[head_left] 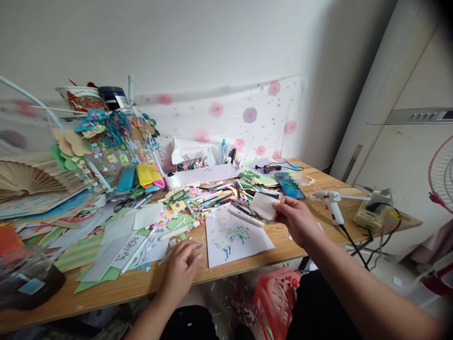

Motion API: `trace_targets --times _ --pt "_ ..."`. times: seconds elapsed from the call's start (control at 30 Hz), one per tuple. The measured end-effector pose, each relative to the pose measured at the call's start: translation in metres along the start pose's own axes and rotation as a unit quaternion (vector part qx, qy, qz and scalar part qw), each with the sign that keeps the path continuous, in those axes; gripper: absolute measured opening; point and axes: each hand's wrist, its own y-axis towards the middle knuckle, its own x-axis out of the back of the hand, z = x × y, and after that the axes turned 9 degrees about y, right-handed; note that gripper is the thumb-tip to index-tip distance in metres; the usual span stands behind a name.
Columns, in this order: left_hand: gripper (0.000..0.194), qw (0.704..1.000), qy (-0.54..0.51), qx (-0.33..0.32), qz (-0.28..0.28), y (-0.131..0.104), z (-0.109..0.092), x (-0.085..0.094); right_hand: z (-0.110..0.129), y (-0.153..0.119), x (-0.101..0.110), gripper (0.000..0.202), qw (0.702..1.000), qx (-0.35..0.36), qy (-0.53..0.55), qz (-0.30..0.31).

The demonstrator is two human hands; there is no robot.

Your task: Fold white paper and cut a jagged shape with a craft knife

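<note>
Between the thumb and fingers of my right hand [292, 218] is a small white square piece of paper [264, 206], held up over the pens. My left hand [182, 262] rests at the table's front edge, fingers loosely apart and holding nothing. Just right of it lies a white sheet [240, 238] with green, blue and yellow paint marks. A white pen-like tool [247, 216] lies across the sheet's far edge. Behind it are scattered markers and pencils [219, 197]. Near my left hand lies a cream-handled brush [180, 230].
A white glue gun [332, 208] with a black cord stands at right, beside a power strip [371, 212]. A phone [290, 185] lies behind my right hand. Paper strips [113, 250] and a dark-filled jar [31, 278] occupy the left. A red plastic basket [278, 297] stands below.
</note>
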Motion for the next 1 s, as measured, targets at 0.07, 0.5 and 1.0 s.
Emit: trace_targets --times 0.07,0.5,1.0 --pt "0.019 1.000 0.000 0.018 -0.018 0.004 0.003 -0.002 -0.005 0.000 0.002 0.036 1.000 0.004 -0.021 0.005" --pt "0.018 0.999 0.008 0.015 -0.050 0.006 0.005 -0.014 -0.009 0.025 0.035 0.023 0.982 -0.028 -0.180 -0.048" --pt "0.040 0.996 0.030 -0.052 -0.063 -0.006 -0.005 -0.010 -0.028 -0.039 -0.009 0.019 0.966 -0.113 -0.164 0.166"
